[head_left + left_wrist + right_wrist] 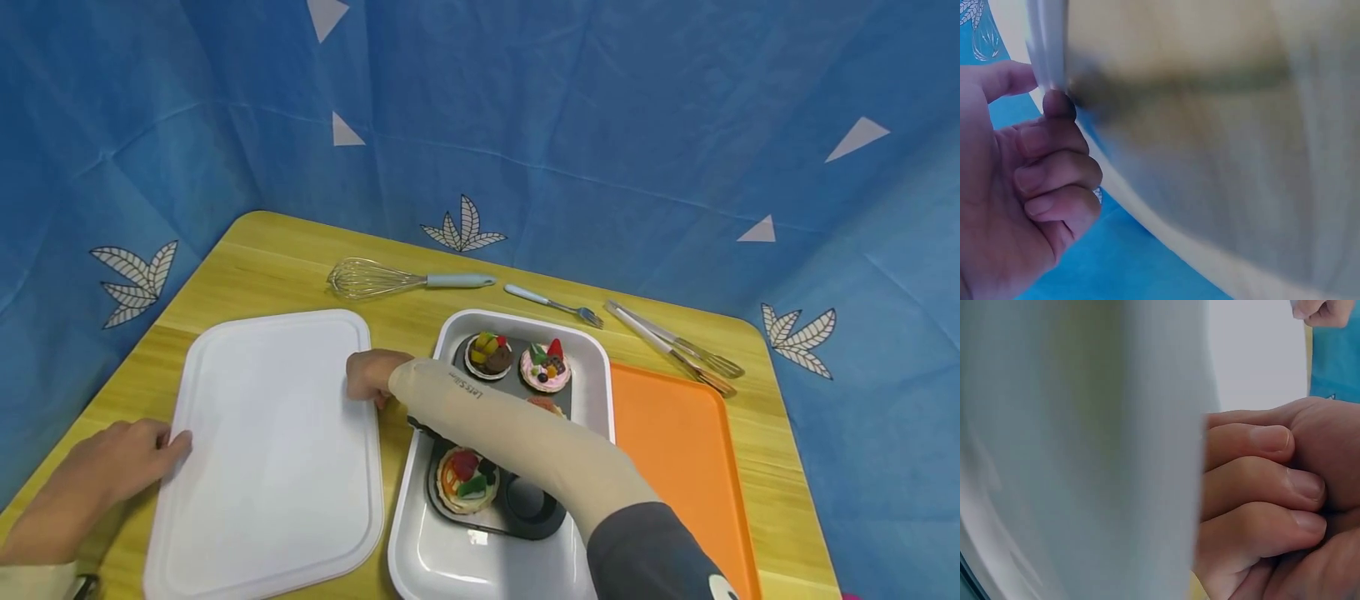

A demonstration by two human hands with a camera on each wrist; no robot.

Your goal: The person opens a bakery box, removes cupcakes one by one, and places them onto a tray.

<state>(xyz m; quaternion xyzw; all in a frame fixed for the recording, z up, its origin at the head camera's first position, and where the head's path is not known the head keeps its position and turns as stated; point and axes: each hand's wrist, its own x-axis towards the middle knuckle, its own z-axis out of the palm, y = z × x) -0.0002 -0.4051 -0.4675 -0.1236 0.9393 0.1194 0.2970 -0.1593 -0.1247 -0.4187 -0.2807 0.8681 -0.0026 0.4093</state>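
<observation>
A flat white tray with a low rim lies on the left side of the table. My left hand pinches its left edge between thumb and index finger, the other fingers curled below, as the left wrist view shows. Across from it, my right hand holds the right edge near the far corner. Three curled fingers show in the right wrist view; the thumb is hidden there. Under my right forearm stands a deep white tray, holding a dark muffin pan with several fruit-topped tarts.
Behind the trays lie a whisk, a small fork and metal tongs. An orange tray lies to the right, its near part behind my right sleeve. A blue cloth hangs along the table's back edge.
</observation>
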